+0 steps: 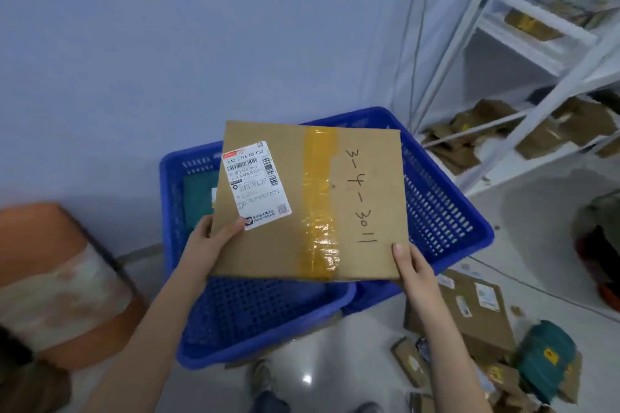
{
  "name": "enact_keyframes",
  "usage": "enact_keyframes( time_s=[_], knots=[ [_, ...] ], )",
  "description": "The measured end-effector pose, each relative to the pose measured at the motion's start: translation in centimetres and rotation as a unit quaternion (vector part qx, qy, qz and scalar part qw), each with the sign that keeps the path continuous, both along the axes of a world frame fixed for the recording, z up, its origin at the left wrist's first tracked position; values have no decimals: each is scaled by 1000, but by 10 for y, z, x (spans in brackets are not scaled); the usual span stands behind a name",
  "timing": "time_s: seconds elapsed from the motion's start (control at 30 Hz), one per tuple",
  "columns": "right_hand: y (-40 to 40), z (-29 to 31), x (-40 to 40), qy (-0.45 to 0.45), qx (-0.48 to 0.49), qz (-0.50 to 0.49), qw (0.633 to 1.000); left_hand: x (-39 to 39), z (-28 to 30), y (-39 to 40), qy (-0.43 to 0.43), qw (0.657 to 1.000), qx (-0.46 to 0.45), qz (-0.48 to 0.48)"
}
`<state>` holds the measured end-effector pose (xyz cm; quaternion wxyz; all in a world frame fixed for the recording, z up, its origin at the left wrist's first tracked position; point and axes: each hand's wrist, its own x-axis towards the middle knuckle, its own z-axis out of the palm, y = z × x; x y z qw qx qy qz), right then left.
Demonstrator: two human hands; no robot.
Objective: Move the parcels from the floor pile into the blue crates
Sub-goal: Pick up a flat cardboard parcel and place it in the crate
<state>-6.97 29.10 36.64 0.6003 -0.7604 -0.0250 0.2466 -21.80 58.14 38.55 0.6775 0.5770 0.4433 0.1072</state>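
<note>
Both hands hold parcel (pixel 308 201) marked "3-4-3011".

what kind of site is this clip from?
Likely a parcel sorting or pickup room: a labelled cardboard parcel held over blue crates, white shelving stocked with packages, more parcels on the floor.

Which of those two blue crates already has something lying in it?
The left blue crate: a green parcel lies inside against its far wall. The right blue crate, partly hidden by the held cardboard box, shows only bare mesh.
</note>
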Motion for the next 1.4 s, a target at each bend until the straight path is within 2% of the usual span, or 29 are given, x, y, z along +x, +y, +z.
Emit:
enact_keyframes(
  time_s=[0.1, 0.27, 0.37, 0.57, 0.7, 1.07, 1.23, 1.3, 1.4],
  knots=[
    [49, -23, -17, 43, 1, 62, 997, -40, -21, 44, 27, 999, 16, 35],
    [97, -64, -35, 111, -42, 119, 986, -80, -72, 78, 126, 992, 23, 11],
    [107, -86, -40, 127, -82, 128, 980, -84, -95, 76, 208, 973, 96, -15],
    [124, -113, -28, 121, -191, 183, 957, -74, -133, 61, 309, 935, 166, -58],
    [139, -136, -8, 78, -240, 189, 949, -54, -149, 53, 300, 940, 155, -36],
    [158, -222, 19, 51, -382, 223, 895, -35, -238, 33, 419, 907, 18, -42],
    [166, -268, 28, 61, -393, 246, 884, -23, -283, 41, 486, 869, 5, -97],
    [171, -287, 29, 48, -391, 236, 888, -17, -304, 46, 485, 870, 1, -91],
    [178, -317, 24, 44, -375, 230, 897, -16, -337, 51, 507, 848, 60, -143]
  ],
)
